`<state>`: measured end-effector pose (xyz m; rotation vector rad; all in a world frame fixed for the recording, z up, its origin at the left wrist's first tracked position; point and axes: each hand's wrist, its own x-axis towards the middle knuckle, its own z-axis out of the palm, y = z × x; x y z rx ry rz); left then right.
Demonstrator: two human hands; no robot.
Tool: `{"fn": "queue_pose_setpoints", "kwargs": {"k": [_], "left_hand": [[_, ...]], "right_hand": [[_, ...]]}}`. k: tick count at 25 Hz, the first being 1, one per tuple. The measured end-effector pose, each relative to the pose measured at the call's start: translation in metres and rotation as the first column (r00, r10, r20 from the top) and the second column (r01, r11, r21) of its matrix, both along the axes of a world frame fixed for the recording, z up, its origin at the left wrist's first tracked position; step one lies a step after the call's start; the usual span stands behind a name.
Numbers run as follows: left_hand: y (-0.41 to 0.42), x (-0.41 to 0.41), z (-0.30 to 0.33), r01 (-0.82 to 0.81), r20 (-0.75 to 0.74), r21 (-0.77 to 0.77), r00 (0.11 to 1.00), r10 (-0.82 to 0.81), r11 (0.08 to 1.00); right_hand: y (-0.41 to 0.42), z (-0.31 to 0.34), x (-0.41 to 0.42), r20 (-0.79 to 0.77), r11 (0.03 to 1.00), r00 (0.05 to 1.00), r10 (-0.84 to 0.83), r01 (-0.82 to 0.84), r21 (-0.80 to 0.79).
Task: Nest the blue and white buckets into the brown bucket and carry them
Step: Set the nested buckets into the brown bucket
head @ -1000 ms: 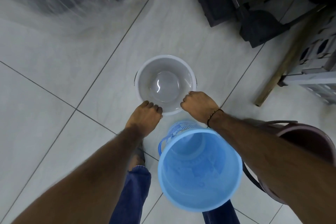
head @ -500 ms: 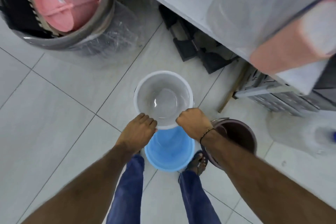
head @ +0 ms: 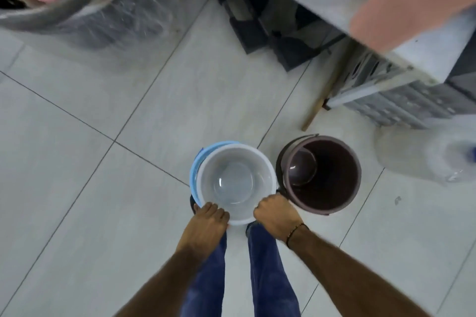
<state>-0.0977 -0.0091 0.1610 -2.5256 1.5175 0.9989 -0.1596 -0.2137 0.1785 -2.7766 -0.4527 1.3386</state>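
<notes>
white bucket [head: 235,183] now inside blue bucket [head: 193,175], hands [head: 207,221] still gripping rim

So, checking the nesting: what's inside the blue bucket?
The white bucket sits in the blue bucket, both hands on its near rim. It looks empty. It covers the blue bucket's interior, leaving only a rim crescent visible.
</notes>
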Motion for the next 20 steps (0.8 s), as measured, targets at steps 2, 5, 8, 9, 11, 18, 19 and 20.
{"fn": "queue_pose_setpoints", "kwargs": {"k": [2,5,8,9,11,18,19,20], "left_hand": [[0.005,-0.005,-0.037,-0.023,-0.059,0.1,0.998,0.029,0.995],[0.015,0.006,-0.088,-0.037,-0.137,0.079,0.989,0.048,0.996],[0.013,0.043,-0.101,-0.293,-0.07,-0.19,0.956,0.285,0.937],[0.009,0.058,-0.106,-0.422,-0.018,-0.216,0.903,0.429,0.88],[-0.003,0.092,-0.12,-0.675,-0.023,-0.133,0.734,0.679,0.725],[-0.032,0.143,-0.149,-0.631,-0.185,0.273,0.706,0.683,0.726],[-0.032,0.14,-0.143,-0.633,-0.138,0.247,0.726,0.674,0.733],[-0.032,0.137,-0.134,-0.646,-0.092,0.209,0.735,0.672,0.734]], "right_hand": [[0.013,-0.039,-0.008,0.005,0.999,1.0,-0.03,0.03,-0.021],[0.03,-0.097,-0.015,0.089,0.992,0.988,-0.124,0.125,-0.003],[0.033,-0.111,-0.014,0.263,0.865,0.824,-0.501,0.484,0.133],[0.031,-0.113,-0.014,0.337,0.735,0.661,-0.67,0.655,0.177],[0.026,-0.123,-0.011,0.347,0.333,0.248,-0.905,0.919,0.212],[0.008,-0.161,-0.013,-0.019,-0.268,-0.268,-0.963,0.961,0.07],[0.007,-0.157,-0.013,-0.013,-0.269,-0.269,-0.963,0.958,0.097],[0.005,-0.152,-0.013,-0.015,-0.271,-0.272,-0.962,0.955,0.118]]}}
